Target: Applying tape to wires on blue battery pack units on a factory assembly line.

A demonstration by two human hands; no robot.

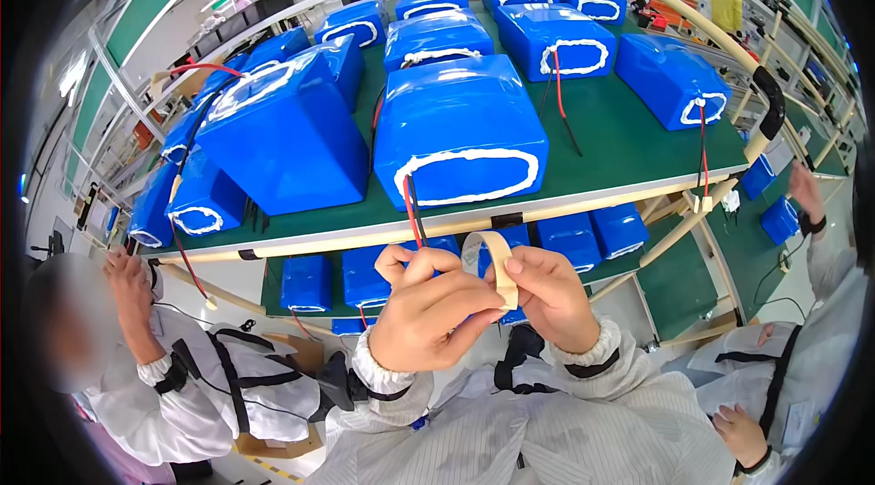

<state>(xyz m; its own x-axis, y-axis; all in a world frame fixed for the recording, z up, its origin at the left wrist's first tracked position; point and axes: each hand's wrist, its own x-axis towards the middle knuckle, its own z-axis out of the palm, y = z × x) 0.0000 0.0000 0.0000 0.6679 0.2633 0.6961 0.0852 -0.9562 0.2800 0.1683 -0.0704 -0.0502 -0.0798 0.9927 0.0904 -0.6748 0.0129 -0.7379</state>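
The left hand (428, 307) pinches the red and black wires (413, 207) hanging from the big blue wrapped pack (460, 125) on the green counter (629, 143). The right hand (547, 289) pinches a tan tape strip (497, 257), not yet stuck on the wires.

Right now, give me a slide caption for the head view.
Left hand pinches red and black wires while right hand holds beige tape strip.

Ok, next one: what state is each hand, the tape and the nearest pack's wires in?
left hand: pinching the red and black wires
right hand: gripping the tape strip
tape strip: beige, curled into a loop
wires: hanging off the shelf edge
nearest blue pack: flat on the green shelf
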